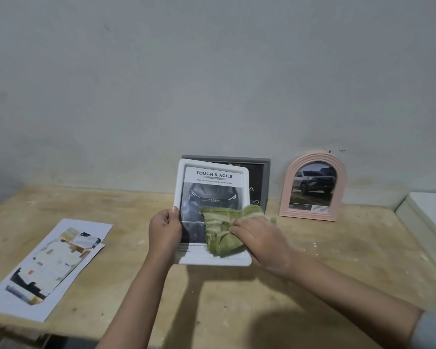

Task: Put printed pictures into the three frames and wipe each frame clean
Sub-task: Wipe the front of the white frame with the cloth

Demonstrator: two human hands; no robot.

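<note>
A white rectangular frame [213, 170] with a car print reading "TOUGH & AGILE" is held tilted above the wooden table. My left hand [164, 229] grips its left edge, thumb on the front. My right hand [261, 241] presses a green striped cloth [220, 229] against the frame's lower right glass. Behind it a grey frame [261, 172] leans on the wall, mostly hidden. A pink arched frame [314, 188] with a truck picture stands against the wall to the right.
Cut printed sheets [51, 265] lie on the wooden table [325, 260] at the left near its front edge. A white box or ledge [428, 217] borders the table at the right. A grey wall [212, 71] rises behind.
</note>
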